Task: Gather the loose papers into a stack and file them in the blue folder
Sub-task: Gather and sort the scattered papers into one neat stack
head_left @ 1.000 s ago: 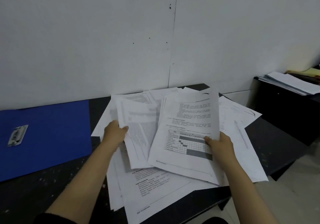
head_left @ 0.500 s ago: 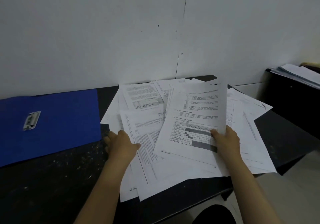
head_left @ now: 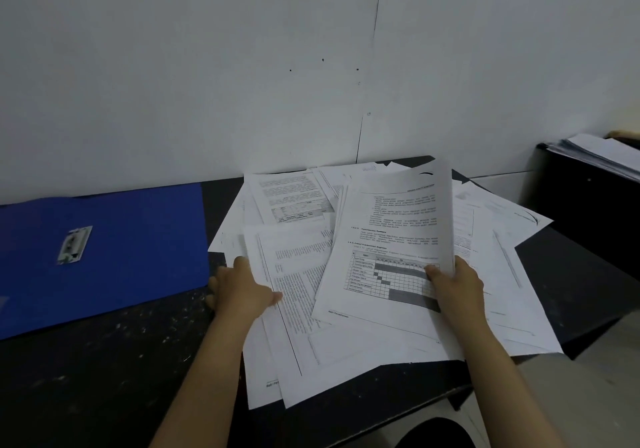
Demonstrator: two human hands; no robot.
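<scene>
The right hand (head_left: pixel 455 288) is holding a sheaf (head_left: pixel 391 239) of printed sheets tilted up off the pile, its grip closed on the sheaf's lower right edge, with the thumb lying on the top page's shaded table and the other fingers hidden behind the paper. The left hand (head_left: pixel 242 290) is resting at the left edge of the loose papers (head_left: pixel 301 326), its thumb lying on top of a text page and its fingers tucked out of sight under the sheets (so how tightly that grip is closing cannot be told for certain, though it looks like a pinch on the page edge). The papers are lying fanned and overlapping across the right half of the dark worktop (head_left: pixel 104 378), some reaching back to the wall (head_left: pixel 207 66) and several hanging over the worktop's near and right edges. The folder (head_left: pixel 138 239) is lying flat and closed on the worktop to the left of the papers, just beside the left hand but not touching it, with a small label (head_left: pixel 73 244) on its cover. Pale specks are dotting the worktop in front of the folder. At the far right, well apart from the pile, another stack (head_left: pixel 602 156) of sheets is sitting on a dark cabinet (head_left: pixel 588 201).
</scene>
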